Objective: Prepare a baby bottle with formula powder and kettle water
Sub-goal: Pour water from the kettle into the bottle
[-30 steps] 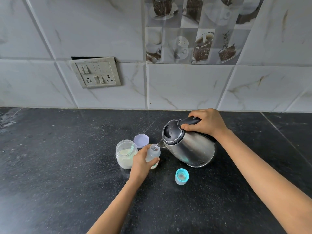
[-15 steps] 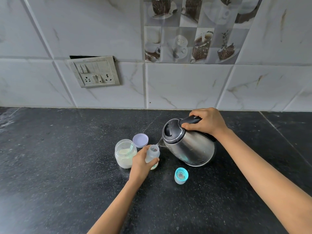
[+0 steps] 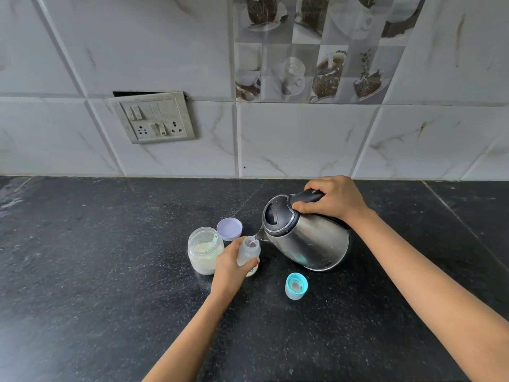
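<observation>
Kettle [image 3: 311, 244] is tilted by the right hand [image 3: 336, 201] gripping its handle; the bottle [image 3: 249, 250] is grasped beneath its spout by the left hand [image 3: 230, 268], against tipping.

One kettle [image 3: 311, 244], one bottle [image 3: 249, 253], one jar [image 3: 203, 252] — one lid [image 3: 229, 229], one cap [image 3: 296, 285].

I see open surface [image 3: 82, 257] all across the left side, up to the jar [image 3: 205, 250]. The middle is crowded. The jar, lilac lid [image 3: 229, 229], bottle [image 3: 249, 250] and tilted kettle [image 3: 305, 238] are packed close, with the left hand [image 3: 228, 267] round the bottle and the right hand [image 3: 334, 199] on the kettle's handle. A teal cap [image 3: 296, 285] sits nearer, between the forearms. A bare strip runs along the far wall [image 3: 303, 139], and there is more room right of the kettle.
</observation>
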